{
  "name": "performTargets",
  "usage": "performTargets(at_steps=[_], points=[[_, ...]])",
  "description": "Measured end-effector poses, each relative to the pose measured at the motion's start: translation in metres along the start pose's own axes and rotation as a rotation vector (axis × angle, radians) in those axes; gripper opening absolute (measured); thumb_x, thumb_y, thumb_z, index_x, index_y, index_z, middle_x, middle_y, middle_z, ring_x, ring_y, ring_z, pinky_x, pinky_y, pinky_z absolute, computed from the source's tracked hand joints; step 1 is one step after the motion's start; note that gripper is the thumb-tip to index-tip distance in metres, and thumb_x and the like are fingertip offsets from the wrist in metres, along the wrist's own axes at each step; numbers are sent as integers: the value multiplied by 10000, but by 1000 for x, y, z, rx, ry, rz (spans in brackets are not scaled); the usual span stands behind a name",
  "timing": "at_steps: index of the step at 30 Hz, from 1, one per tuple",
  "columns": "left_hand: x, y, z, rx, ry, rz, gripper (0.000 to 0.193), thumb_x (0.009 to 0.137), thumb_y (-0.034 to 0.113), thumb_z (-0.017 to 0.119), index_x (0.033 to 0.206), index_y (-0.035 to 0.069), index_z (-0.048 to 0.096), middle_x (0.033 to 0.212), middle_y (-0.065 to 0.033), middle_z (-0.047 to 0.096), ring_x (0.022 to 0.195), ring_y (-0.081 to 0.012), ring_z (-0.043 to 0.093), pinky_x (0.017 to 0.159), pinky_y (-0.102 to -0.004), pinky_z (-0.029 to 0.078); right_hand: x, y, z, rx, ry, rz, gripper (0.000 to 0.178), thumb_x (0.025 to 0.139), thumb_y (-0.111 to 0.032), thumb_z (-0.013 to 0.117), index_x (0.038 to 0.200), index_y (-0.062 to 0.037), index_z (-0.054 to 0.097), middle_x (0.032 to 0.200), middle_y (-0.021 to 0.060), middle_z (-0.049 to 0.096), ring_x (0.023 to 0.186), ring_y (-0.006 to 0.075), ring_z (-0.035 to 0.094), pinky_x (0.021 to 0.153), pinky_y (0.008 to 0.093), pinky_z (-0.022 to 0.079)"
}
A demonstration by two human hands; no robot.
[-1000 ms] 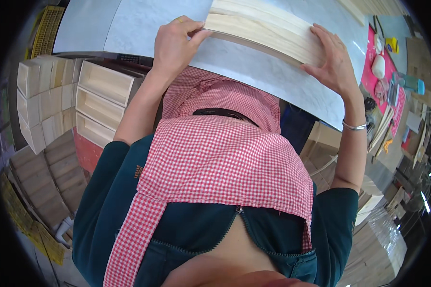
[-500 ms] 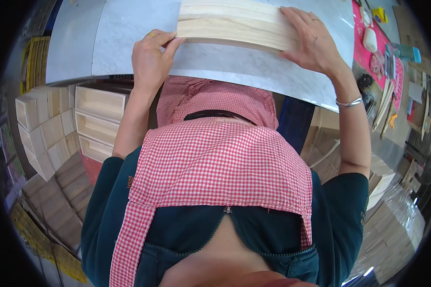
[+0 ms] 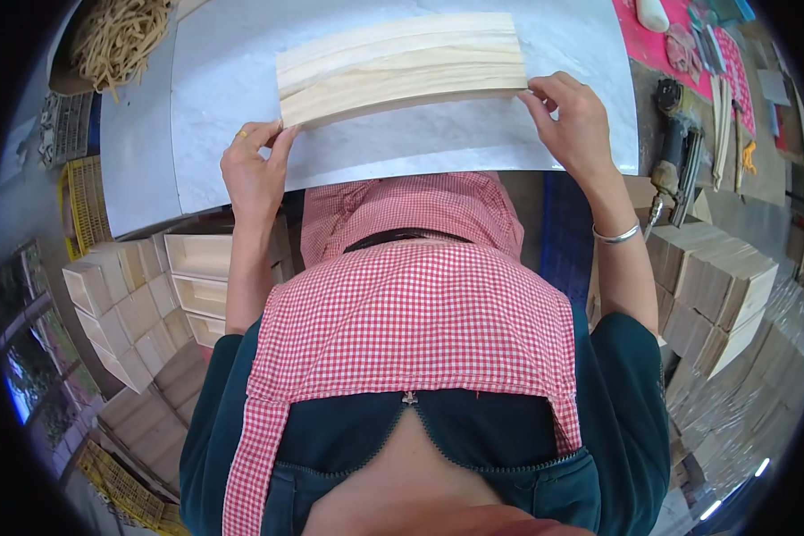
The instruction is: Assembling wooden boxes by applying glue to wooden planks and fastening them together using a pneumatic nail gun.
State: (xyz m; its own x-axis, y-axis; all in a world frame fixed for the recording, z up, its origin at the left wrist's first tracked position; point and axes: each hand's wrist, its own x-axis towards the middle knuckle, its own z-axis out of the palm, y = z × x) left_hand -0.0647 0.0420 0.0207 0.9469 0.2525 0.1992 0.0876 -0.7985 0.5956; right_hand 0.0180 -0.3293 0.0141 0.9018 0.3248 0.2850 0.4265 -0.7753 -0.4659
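A pale wooden board (image 3: 402,67) with wavy grain lies on the grey-white marbled tabletop (image 3: 223,71), its long side running left to right and its near edge showing some thickness. At the near left corner, my left hand (image 3: 255,174) pinches the board between thumb and fingers; a ring shows on one finger. My right hand (image 3: 576,125), a silver bangle on its wrist, has thumb and bent fingers closed at the near right corner. What lies beneath the board is hidden.
Long tan strips (image 3: 121,40) fill a container at the far left. Stacked wooden boxes (image 3: 129,308) stand below the table on the left, more boxes (image 3: 715,277) on the right. A power tool (image 3: 674,147) and a pink cloth (image 3: 648,40) lie right of the tabletop.
My right hand has gone from lying spread over the board's right end to pinching its near right corner. My left hand stays at the left corner. The whole view has shifted.
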Motion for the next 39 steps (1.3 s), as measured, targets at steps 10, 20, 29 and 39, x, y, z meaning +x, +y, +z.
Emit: performTargets(at_steps=[10, 20, 29, 39], points=[[1, -9, -7, 31, -58, 60, 197, 838, 116, 799, 925, -52, 742, 796, -77, 668, 676, -179, 577, 655, -283, 472, -1, 13, 2, 106, -24, -103, 26, 829, -9, 719, 850, -8, 704, 789, 46, 648, 631, 199, 533, 632, 299, 457], [34, 74, -47, 369, -466, -216, 250, 817, 191, 820, 800, -13, 677, 860, -78, 690, 729, -194, 594, 724, -308, 476, 0, 7, -4, 380, 47, 135, 90, 859, -22, 703, 942, -8, 735, 814, 50, 658, 684, 170, 569, 640, 272, 451], [60, 132, 84, 165, -365, 715, 482, 679, 435, 876, 873, 77, 617, 1468, -206, 486, 1367, -384, 423, 1164, -585, 248, 40, -10, 39, 445, 305, 256, 121, 879, -36, 699, 986, -3, 746, 861, 51, 666, 695, 145, 586, 612, 256, 455], [60, 126, 115, 4, -404, 631, 475, 597, 282, 895, 818, 104, 514, 1459, -196, 507, 1309, -379, 464, 1161, -594, 242, 44, -16, 46, 296, 319, 261, 95, 873, -41, 710, 953, 4, 736, 881, 56, 658, 666, 165, 585, 600, 273, 475]])
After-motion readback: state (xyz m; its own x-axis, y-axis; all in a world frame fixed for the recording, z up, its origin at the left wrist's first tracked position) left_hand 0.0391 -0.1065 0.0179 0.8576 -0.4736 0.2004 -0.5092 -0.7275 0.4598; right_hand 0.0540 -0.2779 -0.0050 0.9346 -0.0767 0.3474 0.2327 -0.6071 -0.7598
